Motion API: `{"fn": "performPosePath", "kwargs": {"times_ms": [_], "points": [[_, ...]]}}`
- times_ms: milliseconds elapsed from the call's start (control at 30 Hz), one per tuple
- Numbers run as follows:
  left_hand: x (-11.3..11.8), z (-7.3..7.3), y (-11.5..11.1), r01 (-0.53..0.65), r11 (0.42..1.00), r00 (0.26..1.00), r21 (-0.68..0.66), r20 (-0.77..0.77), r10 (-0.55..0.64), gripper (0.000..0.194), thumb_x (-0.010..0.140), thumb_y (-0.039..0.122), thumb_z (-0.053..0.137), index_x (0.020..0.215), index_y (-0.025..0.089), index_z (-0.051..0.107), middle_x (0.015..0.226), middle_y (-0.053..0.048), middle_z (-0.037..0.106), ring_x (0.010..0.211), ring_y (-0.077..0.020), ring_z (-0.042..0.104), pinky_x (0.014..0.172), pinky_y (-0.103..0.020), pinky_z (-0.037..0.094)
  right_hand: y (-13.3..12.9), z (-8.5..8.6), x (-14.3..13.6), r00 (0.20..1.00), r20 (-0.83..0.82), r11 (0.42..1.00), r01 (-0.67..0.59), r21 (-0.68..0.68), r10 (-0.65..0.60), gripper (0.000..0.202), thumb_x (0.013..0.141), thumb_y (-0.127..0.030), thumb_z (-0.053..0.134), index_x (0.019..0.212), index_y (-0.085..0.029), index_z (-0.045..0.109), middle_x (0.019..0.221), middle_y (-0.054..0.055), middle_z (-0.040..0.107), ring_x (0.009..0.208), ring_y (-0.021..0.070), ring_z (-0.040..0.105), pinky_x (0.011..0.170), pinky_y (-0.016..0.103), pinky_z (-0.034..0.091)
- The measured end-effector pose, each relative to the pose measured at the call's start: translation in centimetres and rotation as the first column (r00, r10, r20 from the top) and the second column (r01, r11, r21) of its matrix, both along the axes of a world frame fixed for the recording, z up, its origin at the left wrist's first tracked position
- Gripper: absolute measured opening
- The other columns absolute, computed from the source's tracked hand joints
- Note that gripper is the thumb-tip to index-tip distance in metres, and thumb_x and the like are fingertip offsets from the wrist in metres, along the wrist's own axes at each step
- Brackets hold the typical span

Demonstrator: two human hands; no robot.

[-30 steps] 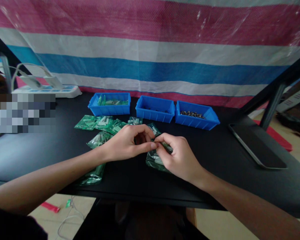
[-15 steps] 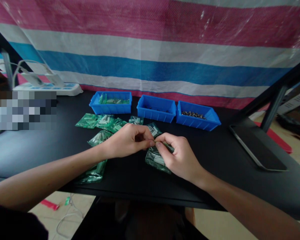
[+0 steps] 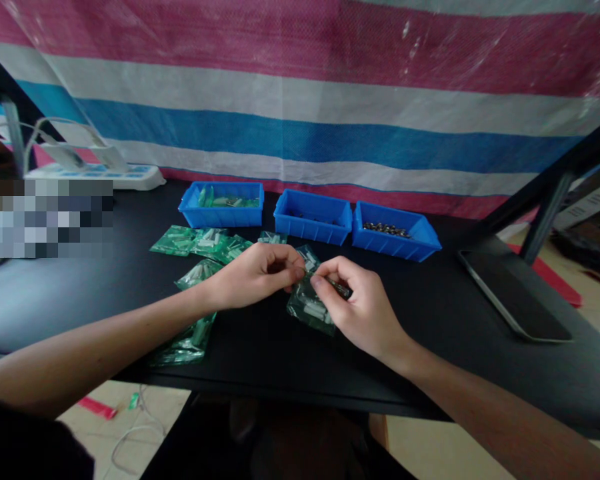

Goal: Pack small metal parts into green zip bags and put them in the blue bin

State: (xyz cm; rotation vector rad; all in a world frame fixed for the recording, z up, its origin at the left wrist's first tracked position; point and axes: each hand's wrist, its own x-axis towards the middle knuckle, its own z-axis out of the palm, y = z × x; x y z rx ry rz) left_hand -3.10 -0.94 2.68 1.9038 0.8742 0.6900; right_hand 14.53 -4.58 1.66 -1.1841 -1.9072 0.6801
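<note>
- Pinching with the left hand [image 3: 255, 277], thumb against forefinger, apparently on the upper edge of the green bag [image 3: 306, 301], in the middle of the frame.
- Pinching likewise with the right hand [image 3: 364, 297], just right of the left fingertips; cannot tell the amount of film inside either pinch, nor identify the dark, glinting bit [image 3: 343, 289] under the curled fingers.
- Best to grip only the very edge, both pinches level and close together, shifting one at a time along it.
- Wise to pull gently: probably thin, slippery film, easily creased or torn.
- Better to let the white pieces [image 3: 317, 311] sit low, well away from the edge.
- Green bag below both pinches, partly hidden by the right hand; cannot tell whether touching the black table [image 3: 260, 353].
- Just beyond the fingertips, a smaller bag [image 3: 308, 257]; higher up, three blue bins [image 3: 310, 231].
</note>
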Motion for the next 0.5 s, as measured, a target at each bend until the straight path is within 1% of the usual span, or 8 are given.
{"fn": "performPosePath", "kwargs": {"times_ms": [67,100,167,233,267,333,500], "points": [[-0.10,-0.12,0.21,-0.029,1.000,0.999,-0.005,0.024,0.029,0.015,0.080,0.024,0.051,0.072,0.012,0.053,0.060,0.002,0.051,0.054,-0.0075,0.048,0.050,-0.018,0.039,0.26,-0.04,0.23,0.996,-0.062,0.990,0.068,0.122,-0.061,0.001,0.080,-0.017,0.051,0.081,-0.018,0.050,0.074,0.001,0.052,0.064,0.0119,0.051,0.059,0.025,0.043],[-0.16,-0.19,0.33,-0.046,0.999,0.998,-0.010,0.035,0.046,0.015,0.079,0.025,0.051,0.072,0.012,0.053,0.061,0.002,0.052,0.055,-0.0077,0.049,0.051,-0.018,0.039,0.40,-0.02,0.39,0.991,-0.092,0.973,0.110,0.201,-0.093,0.006,0.079,-0.014,0.051,0.083,-0.019,0.049,0.080,0.002,0.050,0.069,0.0129,0.051,0.063,0.026,0.045],[-0.28,-0.31,0.54,-0.080,0.996,0.995,-0.026,0.055,0.082,0.016,0.079,0.027,0.051,0.073,0.012,0.053,0.063,0.001,0.053,0.056,-0.0084,0.051,0.052,-0.019,0.041,0.65,0.11,0.71,0.981,-0.128,0.920,0.180,0.349,-0.144,0.014,0.076,-0.009,0.049,0.085,-0.020,0.047,0.086,0.003,0.046,0.075,0.0146,0.049,0.067,0.030,0.046],[-0.34,-0.40,0.69,-0.104,0.994,0.990,-0.047,0.086,0.107,0.016,0.079,0.027,0.052,0.074,0.012,0.053,0.065,0.001,0.054,0.057,-0.0087,0.052,0.053,-0.019,0.042,0.71,0.25,0.92,0.978,-0.122,0.874,0.207,0.439,-0.170,0.019,0.074,-0.005,0.047,0.086,-0.021,0.045,0.088,0.004,0.043,0.080,0.0163,0.048,0.068,0.032,0.047],[-0.35,-0.44,0.74,-0.109,0.992,0.988,-0.057,0.105,0.115,0.015,0.078,0.026,0.053,0.074,0.012,0.053,0.066,0.001,0.054,0.058,-0.0086,0.052,0.053,-0.019,0.042,0.67,0.29,0.95,0.979,-0.109,0.862,0.205,0.464,-0.174,0.021,0.074,-0.004,0.046,0.086,-0.021,0.044,0.088,0.004,0.043,0.082,0.0170,0.047,0.068,0.032,0.047],[-0.32,-0.50,0.77,-0.115,0.991,0.982,-0.073,0.141,0.124,0.013,0.078,0.024,0.053,0.074,0.012,0.053,0.066,0.001,0.054,0.059,-0.0082,0.052,0.055,-0.019,0.043,0.49,0.25,0.85,0.984,-0.073,0.857,0.178,0.483,-0.163,0.023,0.073,-0.002,0.046,0.087,-0.021,0.044,0.089,0.005,0.042,0.083,0.0177,0.047,0.069,0.033,0.047],[-0.26,-0.67,0.75,-0.125,0.989,0.972,-0.085,0.190,0.139,0.014,0.080,0.025,0.052,0.075,0.012,0.052,0.066,0.002,0.052,0.060,-0.0078,0.052,0.058,-0.020,0.045,0.19,-0.24,0.36,0.996,-0.032,0.893,0.087,0.442,-0.081,0.026,0.073,0.000,0.045,0.089,-0.020,0.043,0.090,0.004,0.041,0.079,0.0155,0.048,0.066,0.031,0.048]]}}
